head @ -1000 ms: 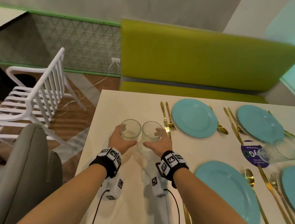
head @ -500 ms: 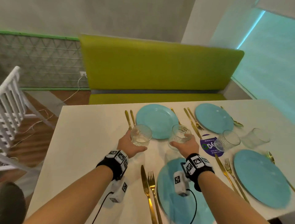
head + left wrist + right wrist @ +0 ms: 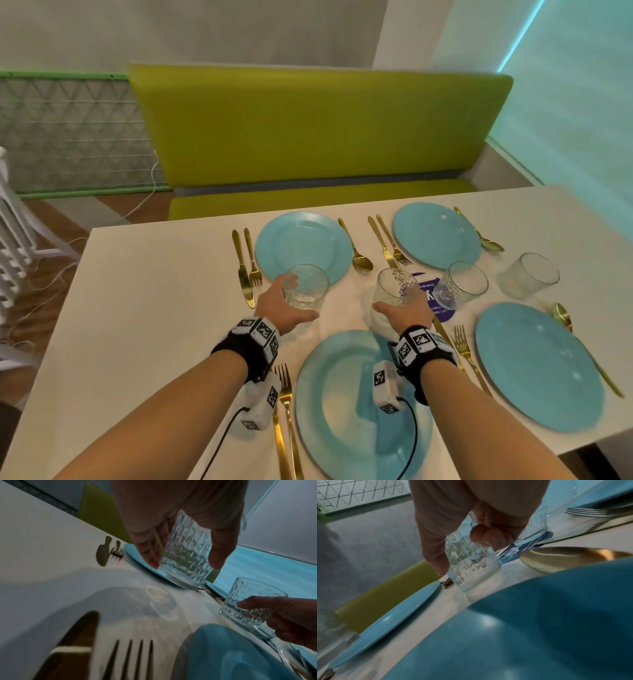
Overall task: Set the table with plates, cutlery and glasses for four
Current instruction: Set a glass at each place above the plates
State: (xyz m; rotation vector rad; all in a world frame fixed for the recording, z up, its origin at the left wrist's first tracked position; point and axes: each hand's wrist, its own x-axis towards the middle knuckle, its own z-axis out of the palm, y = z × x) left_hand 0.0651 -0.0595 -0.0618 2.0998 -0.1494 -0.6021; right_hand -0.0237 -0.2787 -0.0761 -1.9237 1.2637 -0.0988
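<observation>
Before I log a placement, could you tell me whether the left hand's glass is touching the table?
Apart: the left wrist view shows the glass hanging clear of the table.

- Left hand (image 3: 180, 513), seen from the wrist, thumb and fingers curled round a cut-pattern glass (image 3: 186, 555) held upright just above the white table (image 3: 42, 534)
- Right hand (image 3: 291, 618) gripping a second patterned glass (image 3: 247, 601) at lower right
- Blue plate (image 3: 223, 655) in foreground, gold fork (image 3: 130, 660) and knife (image 3: 73, 642) beside it
- Far blue plate (image 3: 137, 563) behind the held glass, with knife and fork to its left
</observation>
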